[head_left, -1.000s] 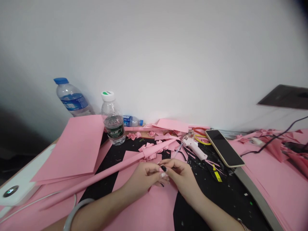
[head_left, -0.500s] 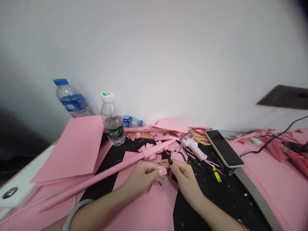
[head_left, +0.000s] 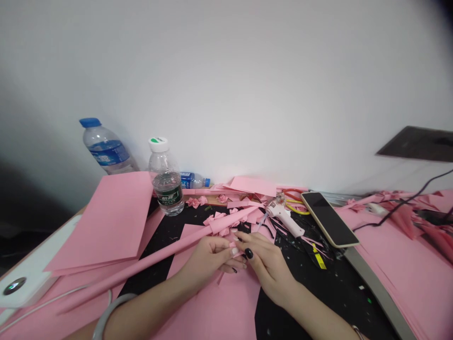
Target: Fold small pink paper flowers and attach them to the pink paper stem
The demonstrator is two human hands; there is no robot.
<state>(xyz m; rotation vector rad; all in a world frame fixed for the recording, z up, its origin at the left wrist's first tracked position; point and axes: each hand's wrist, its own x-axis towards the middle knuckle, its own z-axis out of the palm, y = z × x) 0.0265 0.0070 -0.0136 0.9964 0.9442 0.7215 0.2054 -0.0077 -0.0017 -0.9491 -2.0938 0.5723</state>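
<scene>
Pinched in L hand (head_left: 210,257), sml pink paper piece (head_left: 232,244) is over pink sheet (head_left: 226,311); R hand (head_left: 271,264) right by it, can't tell if gripping; paper flowers (head_left: 193,202) behind look done, piece prob. unfinished.

head view | close above table (head_left: 338,285) | facing forward-down | wall (head_left: 226,85) ahead

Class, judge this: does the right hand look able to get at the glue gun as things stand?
Probably yes: the glue gun lies just beyond the right hand, apparently unblocked, though that hand is at the small pink paper.
</scene>
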